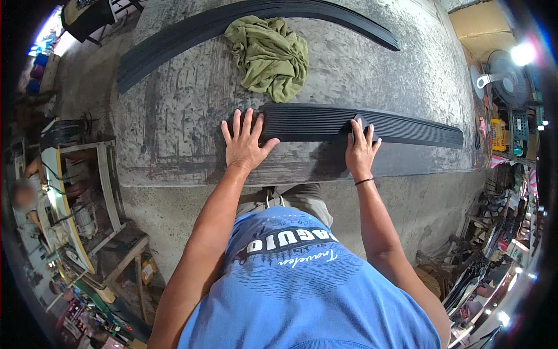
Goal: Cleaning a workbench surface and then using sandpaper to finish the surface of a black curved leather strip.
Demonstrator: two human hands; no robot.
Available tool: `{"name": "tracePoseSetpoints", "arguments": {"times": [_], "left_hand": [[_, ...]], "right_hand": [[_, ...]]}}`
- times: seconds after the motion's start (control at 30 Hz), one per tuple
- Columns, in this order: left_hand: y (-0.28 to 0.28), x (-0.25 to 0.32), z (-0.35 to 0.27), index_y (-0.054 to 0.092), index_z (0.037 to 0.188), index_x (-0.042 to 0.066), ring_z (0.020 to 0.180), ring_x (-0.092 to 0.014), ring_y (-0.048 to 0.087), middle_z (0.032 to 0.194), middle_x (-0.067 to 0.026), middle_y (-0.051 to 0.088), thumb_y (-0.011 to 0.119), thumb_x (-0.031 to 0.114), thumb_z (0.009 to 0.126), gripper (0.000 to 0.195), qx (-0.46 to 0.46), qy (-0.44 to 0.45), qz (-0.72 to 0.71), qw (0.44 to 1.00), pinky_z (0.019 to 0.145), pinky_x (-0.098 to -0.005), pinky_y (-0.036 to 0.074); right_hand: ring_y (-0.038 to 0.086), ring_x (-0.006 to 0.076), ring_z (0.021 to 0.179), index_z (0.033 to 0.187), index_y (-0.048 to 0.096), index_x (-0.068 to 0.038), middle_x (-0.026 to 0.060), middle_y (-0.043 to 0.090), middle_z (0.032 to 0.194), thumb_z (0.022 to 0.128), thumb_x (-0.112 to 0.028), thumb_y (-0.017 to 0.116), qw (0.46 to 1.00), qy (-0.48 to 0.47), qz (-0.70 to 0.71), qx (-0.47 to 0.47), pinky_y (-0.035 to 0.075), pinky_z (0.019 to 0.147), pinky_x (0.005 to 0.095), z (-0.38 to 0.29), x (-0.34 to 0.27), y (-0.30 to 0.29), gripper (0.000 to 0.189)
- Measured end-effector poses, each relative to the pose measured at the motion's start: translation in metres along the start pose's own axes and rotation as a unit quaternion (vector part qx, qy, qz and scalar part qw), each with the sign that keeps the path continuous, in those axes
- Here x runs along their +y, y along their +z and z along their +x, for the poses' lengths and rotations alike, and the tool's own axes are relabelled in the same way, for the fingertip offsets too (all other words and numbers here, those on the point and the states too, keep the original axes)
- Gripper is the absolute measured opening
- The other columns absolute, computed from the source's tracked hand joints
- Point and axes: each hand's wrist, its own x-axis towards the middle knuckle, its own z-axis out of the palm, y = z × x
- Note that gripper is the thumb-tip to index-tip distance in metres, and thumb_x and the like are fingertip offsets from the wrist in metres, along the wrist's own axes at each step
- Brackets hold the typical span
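Note:
A long black ribbed strip (314,122) lies across the worktable (187,144) in front of me, its fine grooves running lengthwise. My left hand (245,146) is spread flat at its left end, thumb and index finger against that end and the palm over the tabletop. On the ribbed face, right of the middle, my right hand (362,148) presses down a small dark flat piece (358,117). The fingers mostly hide this piece, so its exact kind is unclear. A crumpled olive-green cloth (274,59) rests just beyond the strip.
Several long black strips (183,46) lie bundled along the table's far side. A fan (508,80) and a yellow plastic basket (498,134) stand at right. On the left, a person (32,183) is beside a framed machine with a motor (85,222). Clutter lines the lower right.

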Motion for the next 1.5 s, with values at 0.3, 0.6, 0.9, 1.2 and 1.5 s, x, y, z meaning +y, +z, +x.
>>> {"name": "tracePoseSetpoints", "arguments": {"times": [0.3,0.6,0.9,1.2,1.5], "left_hand": [[0.0,-0.007,-0.004,0.046,0.151,0.019,0.154,-0.033,0.014,0.163,-0.0071,0.03,0.051,0.074,0.088,0.084,0.003,-0.001,-0.022,1.0,0.121,-0.0634,0.004],[0.003,0.0,0.001,0.025,0.16,0.02,0.156,-0.032,0.005,0.168,-0.0051,0.016,0.05,0.069,0.091,0.089,-0.06,0.0,0.118,0.991,0.121,-0.0637,0.003],[-0.009,0.006,0.005,0.024,0.161,0.016,0.156,-0.032,0.005,0.168,-0.0056,0.016,0.041,0.081,0.088,0.099,-0.07,-0.032,0.012,0.997,0.121,-0.062,0.0],[-0.013,0.003,0.007,0.018,0.163,0.016,0.157,-0.031,0.004,0.169,-0.0071,0.013,0.051,0.074,0.088,0.1,-0.102,-0.044,0.051,0.993,0.122,-0.0615,0.004],[-0.016,0.02,0.012,0.018,0.162,0.014,0.156,-0.03,0.006,0.17,-0.0093,0.013,0.045,0.081,0.087,0.105,-0.113,-0.053,0.067,0.99,0.123,-0.0588,0.004]], "right_hand": [[0.049,0.0299,0.124,0.126,0.061,-0.017,0.0053,0.058,0.132,0.082,-0.014,0.062,0.981,-0.154,0.1,-0.064,0.035,0.099,0.0534,0.015,-0.076,-0.031,0.044],[0.037,0.0347,0.143,0.142,0.052,-0.018,0.0091,0.048,0.151,0.086,-0.018,0.063,0.977,-0.088,0.148,-0.126,0.026,0.113,0.0613,0.023,-0.159,-0.019,0.057],[0.054,0.0326,0.118,0.126,0.059,-0.011,0.0109,0.06,0.128,0.093,-0.014,0.057,0.97,0.207,-0.118,0.058,0.041,0.082,0.0579,0.017,0.13,0.024,0.034],[0.046,0.0346,0.132,0.129,0.057,-0.016,0.0063,0.056,0.138,0.083,-0.014,0.059,0.953,-0.217,0.208,-0.046,0.031,0.108,0.0596,0.023,-0.146,-0.015,0.046],[0.055,0.0362,0.111,0.124,0.058,-0.012,0.0124,0.06,0.12,0.083,-0.01,0.056,0.988,0.15,-0.034,0.025,0.043,0.083,0.0582,0.027,0.116,0.052,0.041]]}}
